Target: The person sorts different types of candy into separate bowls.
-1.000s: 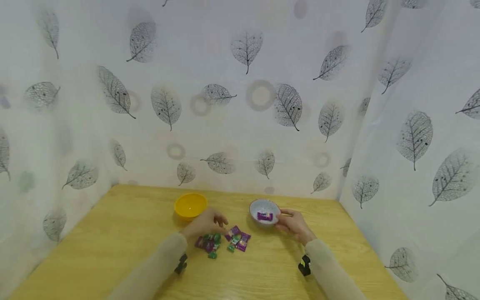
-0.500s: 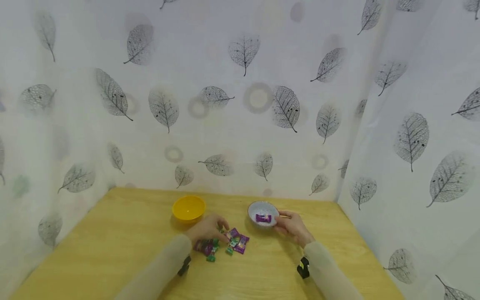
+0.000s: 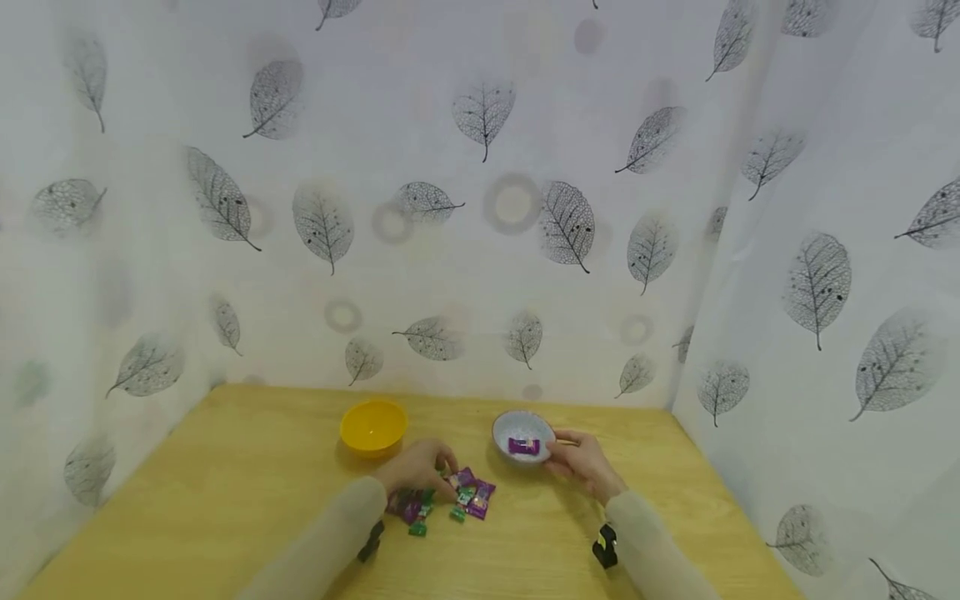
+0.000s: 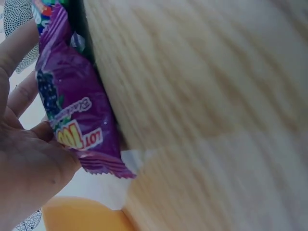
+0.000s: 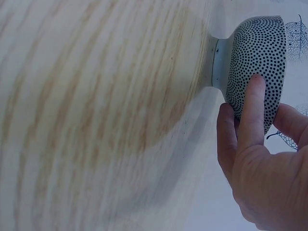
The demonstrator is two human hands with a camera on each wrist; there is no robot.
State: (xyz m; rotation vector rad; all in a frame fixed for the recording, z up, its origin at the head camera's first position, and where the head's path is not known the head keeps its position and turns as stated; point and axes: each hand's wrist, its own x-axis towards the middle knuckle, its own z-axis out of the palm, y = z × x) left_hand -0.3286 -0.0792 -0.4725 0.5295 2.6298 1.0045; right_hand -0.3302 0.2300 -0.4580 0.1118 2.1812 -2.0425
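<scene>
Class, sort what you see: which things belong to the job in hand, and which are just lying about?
Belongs to the job:
speckled bowl, gripped by the right hand
purple packet inside it
wrapped sweets at the left hand

Apparently just lying about:
yellow bowl, untouched
leaf-print curtain

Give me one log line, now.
left grip: at loose candies, pinch unclear | right grip: holding dotted bowl | dotted bowl: purple candy inside | yellow bowl: beyond left grip
</scene>
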